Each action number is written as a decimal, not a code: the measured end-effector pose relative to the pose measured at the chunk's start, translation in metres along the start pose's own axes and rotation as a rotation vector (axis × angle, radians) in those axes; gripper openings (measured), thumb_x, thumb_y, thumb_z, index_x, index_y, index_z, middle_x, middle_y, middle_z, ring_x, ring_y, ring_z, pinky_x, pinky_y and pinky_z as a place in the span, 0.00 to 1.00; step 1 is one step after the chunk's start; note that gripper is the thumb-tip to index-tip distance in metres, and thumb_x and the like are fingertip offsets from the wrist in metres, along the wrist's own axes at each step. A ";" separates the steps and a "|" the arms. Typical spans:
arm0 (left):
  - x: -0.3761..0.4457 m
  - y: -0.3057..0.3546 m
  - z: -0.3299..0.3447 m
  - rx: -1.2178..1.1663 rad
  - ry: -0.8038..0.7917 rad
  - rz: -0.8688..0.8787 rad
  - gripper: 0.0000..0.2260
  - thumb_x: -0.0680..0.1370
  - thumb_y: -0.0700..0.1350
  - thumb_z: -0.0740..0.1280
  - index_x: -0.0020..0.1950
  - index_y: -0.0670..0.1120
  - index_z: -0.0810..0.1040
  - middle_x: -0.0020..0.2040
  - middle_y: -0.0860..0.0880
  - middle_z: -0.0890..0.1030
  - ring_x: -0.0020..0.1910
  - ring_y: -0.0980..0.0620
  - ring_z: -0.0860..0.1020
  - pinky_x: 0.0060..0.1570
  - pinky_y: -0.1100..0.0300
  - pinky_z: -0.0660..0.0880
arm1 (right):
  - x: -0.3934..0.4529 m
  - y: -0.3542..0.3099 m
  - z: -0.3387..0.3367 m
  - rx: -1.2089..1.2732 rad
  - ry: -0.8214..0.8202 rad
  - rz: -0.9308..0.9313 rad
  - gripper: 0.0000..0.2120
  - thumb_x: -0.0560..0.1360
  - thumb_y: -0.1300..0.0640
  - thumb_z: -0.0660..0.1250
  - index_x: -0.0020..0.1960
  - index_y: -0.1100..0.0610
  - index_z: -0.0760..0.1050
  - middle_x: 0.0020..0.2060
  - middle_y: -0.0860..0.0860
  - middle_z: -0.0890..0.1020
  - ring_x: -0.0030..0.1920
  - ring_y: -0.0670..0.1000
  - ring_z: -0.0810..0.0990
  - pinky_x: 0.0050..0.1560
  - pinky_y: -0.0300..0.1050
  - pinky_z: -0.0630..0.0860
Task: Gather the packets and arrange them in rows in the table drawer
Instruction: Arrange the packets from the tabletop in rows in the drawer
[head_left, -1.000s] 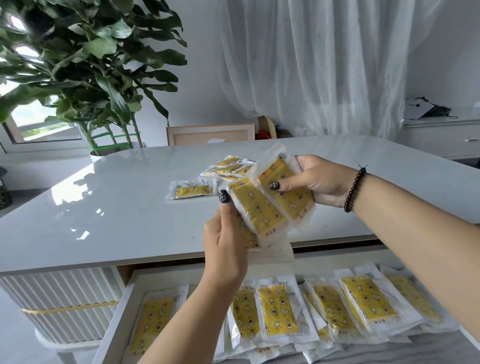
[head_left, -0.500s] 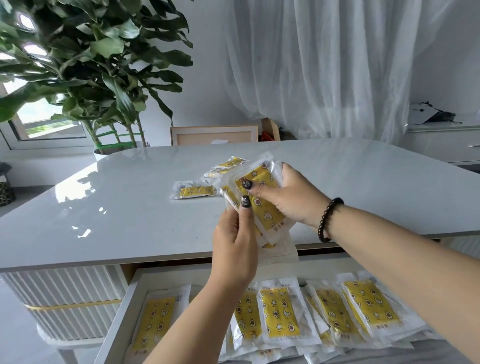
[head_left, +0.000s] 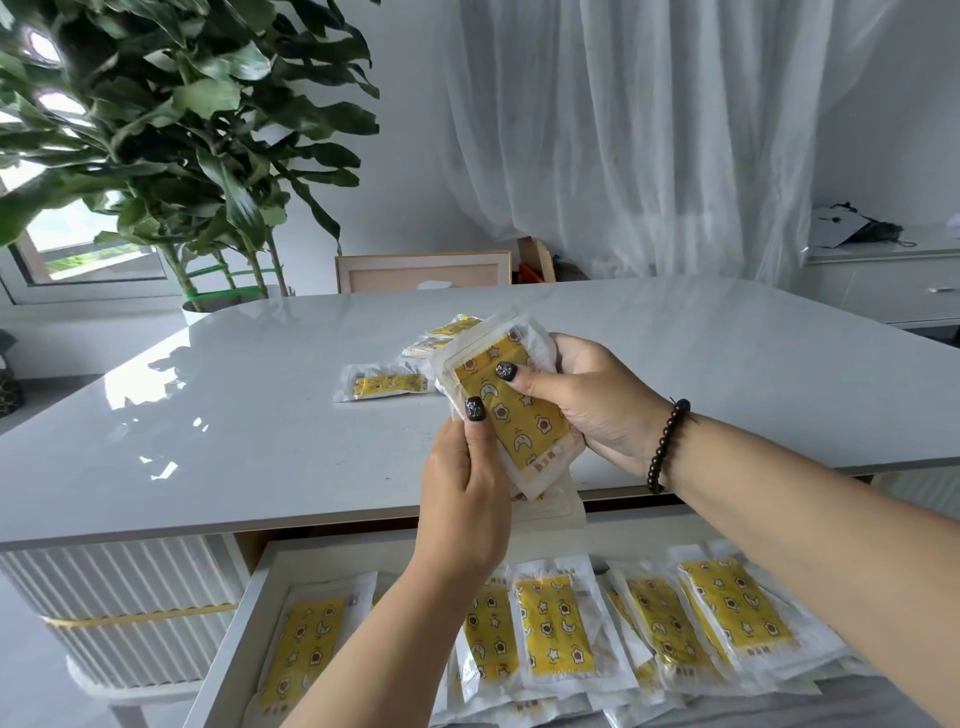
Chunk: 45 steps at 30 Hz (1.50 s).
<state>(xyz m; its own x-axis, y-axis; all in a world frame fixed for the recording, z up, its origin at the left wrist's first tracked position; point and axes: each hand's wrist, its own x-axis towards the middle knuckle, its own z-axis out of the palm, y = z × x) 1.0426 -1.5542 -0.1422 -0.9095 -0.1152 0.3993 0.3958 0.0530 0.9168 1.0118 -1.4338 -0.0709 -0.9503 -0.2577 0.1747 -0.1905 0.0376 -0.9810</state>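
Observation:
A stack of clear packets with yellow patterned inserts (head_left: 519, 415) is held upright over the table's front edge. My left hand (head_left: 462, 499) grips its lower left side, thumb on the front. My right hand (head_left: 592, 400) grips its right side, thumb pressed on the top packet. One loose packet (head_left: 382, 383) lies flat on the white table (head_left: 234, 415), and a few more (head_left: 452, 332) lie behind the held stack, partly hidden. Below, the open drawer (head_left: 244, 608) holds several packets in a row (head_left: 550, 629), some overlapping.
A large potted plant (head_left: 171, 130) stands beyond the table's far left corner. A framed panel (head_left: 423, 270) leans behind the table. A white sideboard (head_left: 883, 280) sits at the right under sheer curtains. The drawer's left end holds one packet (head_left: 306, 644) apart from the others.
The two fanned groups of packets have been brought together into one stack. My right hand moved left and down over it, and my left thumb slid up its front.

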 end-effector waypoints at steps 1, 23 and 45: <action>0.000 -0.001 0.000 0.022 -0.005 0.009 0.25 0.77 0.66 0.50 0.54 0.52 0.78 0.50 0.48 0.82 0.50 0.45 0.81 0.47 0.41 0.79 | -0.001 -0.001 -0.001 -0.004 -0.004 -0.007 0.09 0.75 0.63 0.67 0.55 0.60 0.77 0.51 0.58 0.83 0.52 0.56 0.83 0.55 0.55 0.79; 0.014 0.038 -0.047 0.806 -0.077 0.146 0.40 0.80 0.41 0.61 0.75 0.56 0.30 0.52 0.50 0.74 0.39 0.47 0.74 0.40 0.49 0.73 | 0.006 -0.030 -0.082 -1.549 -0.017 0.072 0.18 0.72 0.49 0.71 0.55 0.56 0.70 0.53 0.54 0.77 0.48 0.54 0.76 0.46 0.44 0.73; -0.047 0.114 -0.106 1.372 -0.446 0.201 0.20 0.81 0.48 0.59 0.70 0.53 0.57 0.57 0.46 0.78 0.45 0.44 0.74 0.41 0.55 0.73 | -0.135 0.015 0.023 -1.588 -0.483 -0.103 0.17 0.79 0.51 0.60 0.64 0.57 0.62 0.51 0.55 0.78 0.44 0.57 0.76 0.42 0.47 0.73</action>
<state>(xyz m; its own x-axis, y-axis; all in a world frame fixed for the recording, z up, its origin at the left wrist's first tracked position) 1.1443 -1.6482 -0.0561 -0.9187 0.3057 0.2499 0.3208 0.9469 0.0212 1.1433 -1.4206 -0.1116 -0.8174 -0.5657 -0.1088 -0.5760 0.8049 0.1424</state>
